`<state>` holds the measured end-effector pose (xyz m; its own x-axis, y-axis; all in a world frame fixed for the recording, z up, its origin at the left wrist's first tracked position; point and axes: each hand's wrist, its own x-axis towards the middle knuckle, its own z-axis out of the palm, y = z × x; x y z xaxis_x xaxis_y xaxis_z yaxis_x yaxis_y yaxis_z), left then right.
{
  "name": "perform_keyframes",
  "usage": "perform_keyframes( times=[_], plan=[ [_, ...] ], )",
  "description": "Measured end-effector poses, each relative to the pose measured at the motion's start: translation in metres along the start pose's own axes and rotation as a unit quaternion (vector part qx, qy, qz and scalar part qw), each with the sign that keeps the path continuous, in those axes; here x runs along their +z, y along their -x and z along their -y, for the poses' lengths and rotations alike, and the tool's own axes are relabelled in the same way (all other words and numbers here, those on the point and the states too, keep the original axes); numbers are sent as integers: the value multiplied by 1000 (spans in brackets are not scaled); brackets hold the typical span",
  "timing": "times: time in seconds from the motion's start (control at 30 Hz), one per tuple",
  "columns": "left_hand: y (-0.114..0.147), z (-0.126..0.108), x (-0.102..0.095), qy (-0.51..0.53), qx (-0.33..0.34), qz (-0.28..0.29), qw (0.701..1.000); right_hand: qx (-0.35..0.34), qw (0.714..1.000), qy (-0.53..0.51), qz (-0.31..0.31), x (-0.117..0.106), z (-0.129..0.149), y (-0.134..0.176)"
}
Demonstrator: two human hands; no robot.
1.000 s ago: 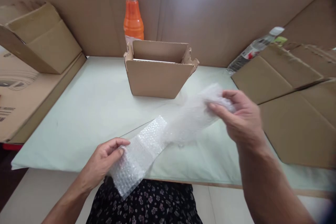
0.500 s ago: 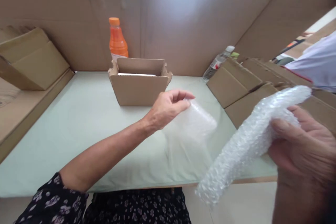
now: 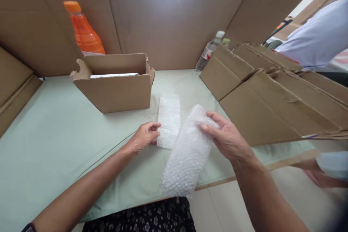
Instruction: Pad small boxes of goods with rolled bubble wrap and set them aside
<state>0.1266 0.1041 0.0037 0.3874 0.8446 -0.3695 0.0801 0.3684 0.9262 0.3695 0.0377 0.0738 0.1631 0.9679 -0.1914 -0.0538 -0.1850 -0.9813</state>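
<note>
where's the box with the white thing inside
In the head view, that box stands on the table left of centre, in front of the orange bottle and beyond the left hand.

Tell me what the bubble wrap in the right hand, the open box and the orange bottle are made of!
Bubble wrap: clear, shiny plastic, it seems; raised bubbles catch the light.
Open box: matte brown cardboard, by its stiff walls and ragged side edges.
Orange bottle: smooth, probably plastic from its moulded shape, maybe glass.

Larger bubble wrap (image 3: 187,156) now back beside the smaller strip (image 3: 169,121)
</note>
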Motion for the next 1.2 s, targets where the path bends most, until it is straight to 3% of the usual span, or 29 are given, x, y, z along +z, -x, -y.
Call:
perform_keyframes(
  times=[0.2, 0.37, 0.47, 0.53, 0.7, 0.87, 0.97, 1.1, 1.2],
  plan=[
    [11, 2, -20, -60, 10, -12, 998, 7, 996, 60, 61, 24, -24, -46],
    [20, 12, -20, -144, 117, -39, 982, -44, 953, 286, 89, 34, -48, -84],
    [26, 15, -17, -236, 213, 5, 948, -62, 938, 333, 76, 34, -54, -90],
    [30, 13, -15, -265, 243, 32, 932, -72, 936, 331, 93, 32, -51, -89],
    [39, 5, -8, -274, 268, 40, 923, -60, 948, 278, 145, 24, -42, -89],
    [38, 11, -9, -330, 272, 30, 903, -81, 904, 403, 115, 23, -55, -93],
    [41, 19, -16, -385, 315, 47, 866, -102, 886, 440, 101, 26, -62, -86],
    [45, 24, -28, -491, 367, 124, 780, -170, 866, 460, 97, 29, -66, -77],
    [45, 25, -32, -547, 372, 178, 729, -216, 835, 501, 78, 30, -70, -79]
  ],
)
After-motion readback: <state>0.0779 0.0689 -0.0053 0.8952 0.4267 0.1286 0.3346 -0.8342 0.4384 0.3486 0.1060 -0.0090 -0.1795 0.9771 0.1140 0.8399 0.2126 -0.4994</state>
